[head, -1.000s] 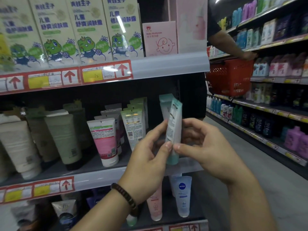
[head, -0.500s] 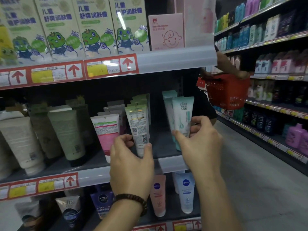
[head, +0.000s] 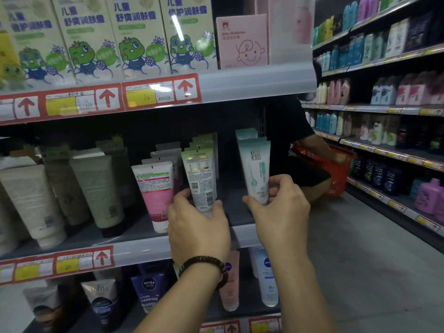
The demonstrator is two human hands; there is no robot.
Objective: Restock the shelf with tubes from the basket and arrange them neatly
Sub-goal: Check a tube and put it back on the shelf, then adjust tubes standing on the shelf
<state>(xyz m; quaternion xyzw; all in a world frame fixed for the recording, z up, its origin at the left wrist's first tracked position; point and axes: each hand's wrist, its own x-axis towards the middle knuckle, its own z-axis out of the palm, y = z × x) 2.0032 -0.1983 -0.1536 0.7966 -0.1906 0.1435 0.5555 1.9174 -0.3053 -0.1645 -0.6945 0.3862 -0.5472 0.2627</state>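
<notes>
Left hand [head: 197, 227], with a dark beaded bracelet [head: 204, 267] on its wrist, grips the lower end of a pale green tube [head: 199, 179] between curled fingers and thumb; the tube stands upright, cap down, at the front of a row of matching green tubes on the middle shelf [head: 144, 246]. Right hand [head: 281, 212] pinches the lower end of a white-and-teal tube [head: 255, 169] from both sides, thumb on the left and fingers on the right; that tube also stands cap down, leaning slightly left, with at least 1 more of its kind [head: 246, 134] close behind it near the shelf's right end. A bare strip of shelf separates the 2 held tubes. Just left of the green tube stands a pink-and-white tube [head: 153, 191], and farther left are larger cream and olive tubes [head: 96, 188]. Frog-printed cartons [head: 134, 37] and a pink baby-care box [head: 241, 39] fill the shelf above, while Nivea tubes [head: 266, 277] stand on the shelf below. Behind the shelf's right end, another person's arm [head: 314, 145] holds a red basket [head: 336, 171] low in the aisle; what it contains cannot be made out.
</notes>
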